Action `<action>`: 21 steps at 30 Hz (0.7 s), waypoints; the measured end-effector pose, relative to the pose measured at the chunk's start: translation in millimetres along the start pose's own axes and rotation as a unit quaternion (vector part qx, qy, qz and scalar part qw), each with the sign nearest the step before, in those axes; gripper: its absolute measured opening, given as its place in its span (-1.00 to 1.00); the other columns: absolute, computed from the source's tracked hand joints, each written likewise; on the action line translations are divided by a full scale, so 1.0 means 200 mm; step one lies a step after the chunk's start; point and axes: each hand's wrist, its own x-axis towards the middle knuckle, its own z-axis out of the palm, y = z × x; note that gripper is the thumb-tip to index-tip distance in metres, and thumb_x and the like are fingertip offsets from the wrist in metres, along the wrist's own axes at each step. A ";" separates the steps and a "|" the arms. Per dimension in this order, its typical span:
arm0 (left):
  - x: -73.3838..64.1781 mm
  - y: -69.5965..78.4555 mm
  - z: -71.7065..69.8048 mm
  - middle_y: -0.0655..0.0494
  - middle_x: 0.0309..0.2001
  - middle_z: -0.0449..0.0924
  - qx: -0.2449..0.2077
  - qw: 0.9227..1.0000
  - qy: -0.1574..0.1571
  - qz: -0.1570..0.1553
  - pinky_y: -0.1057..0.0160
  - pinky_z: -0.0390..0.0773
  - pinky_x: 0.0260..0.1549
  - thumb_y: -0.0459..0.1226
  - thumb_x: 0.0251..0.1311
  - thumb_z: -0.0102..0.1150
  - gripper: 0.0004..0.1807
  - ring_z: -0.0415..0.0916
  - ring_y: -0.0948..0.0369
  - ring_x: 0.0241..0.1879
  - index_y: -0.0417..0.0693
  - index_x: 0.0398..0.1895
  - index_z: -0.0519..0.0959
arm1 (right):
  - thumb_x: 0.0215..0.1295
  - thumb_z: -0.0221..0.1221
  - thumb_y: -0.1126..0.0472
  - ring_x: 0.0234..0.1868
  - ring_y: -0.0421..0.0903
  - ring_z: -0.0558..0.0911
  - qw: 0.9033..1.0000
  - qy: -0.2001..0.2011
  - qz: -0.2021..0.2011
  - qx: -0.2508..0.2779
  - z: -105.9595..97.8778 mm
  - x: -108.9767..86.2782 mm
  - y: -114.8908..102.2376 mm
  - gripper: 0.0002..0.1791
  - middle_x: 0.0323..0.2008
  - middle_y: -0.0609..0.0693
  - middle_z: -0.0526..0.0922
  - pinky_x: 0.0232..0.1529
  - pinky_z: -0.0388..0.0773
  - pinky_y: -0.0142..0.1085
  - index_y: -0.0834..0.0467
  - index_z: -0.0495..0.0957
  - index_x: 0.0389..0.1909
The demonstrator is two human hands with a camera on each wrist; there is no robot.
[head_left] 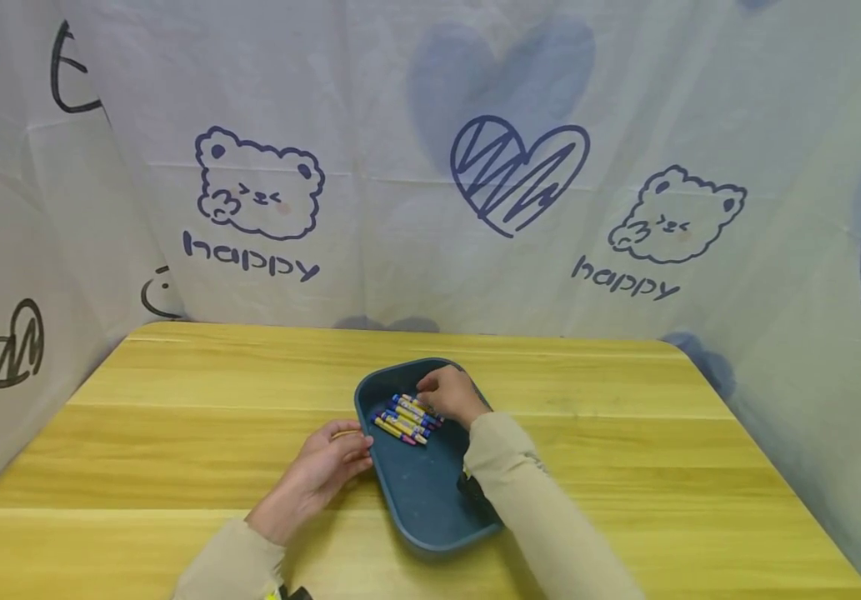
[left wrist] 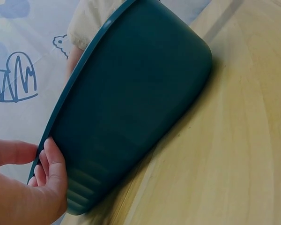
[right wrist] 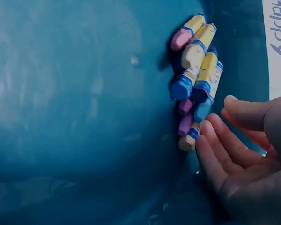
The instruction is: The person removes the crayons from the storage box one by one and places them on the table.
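A dark teal plastic basin [head_left: 430, 508] sits on the table, and its outer wall fills much of the left wrist view. My left hand [head_left: 332, 458] grips its left rim, thumb over the edge and fingers against the outside wall. Several crayons [head_left: 403, 418] in yellow wrappers lie bunched in the basin's far half. The right hand [head_left: 454, 393] reaches inside, beside the far end of the bunch. In the right wrist view, its fingertips [right wrist: 203, 133] are at a peach-tipped crayon [right wrist: 187, 142], and the thumb stands apart from them. Pink, blue and purple tips show.
The basin stands on a wood-grain table [head_left: 212, 400]. Behind and at both sides hangs a pale curtain [head_left: 385, 250] printed with bears and hearts. A dark strap piece [head_left: 475, 483] shows under the right sleeve.
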 end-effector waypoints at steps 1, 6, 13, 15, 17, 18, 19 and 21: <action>0.00 0.00 0.00 0.03 -0.38 0.46 0.001 1.000 0.001 0.000 0.35 0.57 -0.30 -0.57 0.29 -0.11 -0.72 0.47 0.27 -0.38 -0.41 0.03 0.17 | 0.25 0.25 0.34 -0.17 0.04 0.64 1.000 0.002 0.004 0.002 0.01 0.00 0.00 -0.79 -0.19 0.14 0.68 -0.14 0.60 -0.16 0.33 0.65 -0.12; 0.00 0.00 0.00 0.02 -0.37 0.45 0.003 1.000 0.002 0.003 0.35 0.57 -0.30 -0.57 0.29 -0.11 -0.72 0.47 0.26 -0.38 -0.41 0.03 0.17 | 0.24 0.26 0.34 -0.17 0.09 0.64 0.999 0.016 0.023 0.018 0.03 0.00 0.01 -0.80 -0.21 0.18 0.68 -0.15 0.60 -0.11 0.35 0.66 -0.16; 0.00 0.00 0.01 0.01 -0.37 0.44 0.003 1.000 0.005 0.006 0.35 0.57 -0.31 -0.57 0.28 -0.10 -0.70 0.47 0.25 -0.37 -0.43 0.04 0.16 | 0.16 0.30 0.39 -0.20 0.08 0.64 0.999 0.045 0.016 0.024 0.06 -0.01 0.02 -0.90 -0.32 0.15 0.70 -0.20 0.62 -0.17 0.35 0.70 -0.31; 0.00 0.00 0.01 0.01 -0.37 0.44 0.003 1.000 0.005 0.006 0.36 0.57 -0.31 -0.57 0.28 -0.10 -0.70 0.47 0.25 -0.37 -0.44 0.04 0.16 | 0.16 0.30 0.39 -0.21 0.07 0.64 0.998 0.047 0.012 0.027 0.07 -0.01 0.02 -0.91 -0.33 0.14 0.70 -0.21 0.62 -0.18 0.35 0.70 -0.33; 0.00 0.00 0.01 0.02 -0.37 0.45 0.003 1.000 0.005 0.005 0.36 0.57 -0.31 -0.57 0.29 -0.10 -0.70 0.47 0.25 -0.37 -0.44 0.04 0.16 | 0.17 0.29 0.40 -0.22 0.07 0.65 0.998 0.046 0.010 0.028 0.07 -0.01 0.02 -0.92 -0.33 0.14 0.70 -0.23 0.62 -0.18 0.34 0.71 -0.33; 0.00 0.00 0.00 0.02 -0.38 0.45 0.002 1.000 0.005 0.005 0.36 0.57 -0.31 -0.57 0.29 -0.10 -0.70 0.47 0.25 -0.37 -0.43 0.04 0.16 | 0.17 0.29 0.39 -0.23 0.07 0.65 0.999 0.046 0.009 0.027 0.07 -0.01 0.03 -0.92 -0.34 0.14 0.70 -0.23 0.62 -0.18 0.34 0.71 -0.34; 0.00 0.00 0.00 0.02 -0.38 0.45 0.001 1.000 0.004 0.005 0.36 0.57 -0.31 -0.57 0.29 -0.10 -0.71 0.47 0.25 -0.37 -0.43 0.03 0.16 | 0.18 0.29 0.39 -0.24 0.06 0.65 0.999 0.044 0.010 0.027 0.07 0.00 0.03 -0.91 -0.34 0.14 0.70 -0.25 0.63 -0.18 0.34 0.71 -0.33; 0.00 0.00 0.00 0.03 -0.38 0.46 -0.002 1.000 0.004 0.004 0.36 0.57 -0.31 -0.58 0.29 -0.10 -0.72 0.47 0.26 -0.38 -0.41 0.02 0.17 | 0.19 0.29 0.38 -0.27 0.05 0.66 0.999 0.041 0.013 0.027 0.08 0.00 0.03 -0.91 -0.35 0.14 0.70 -0.27 0.63 -0.19 0.33 0.71 -0.33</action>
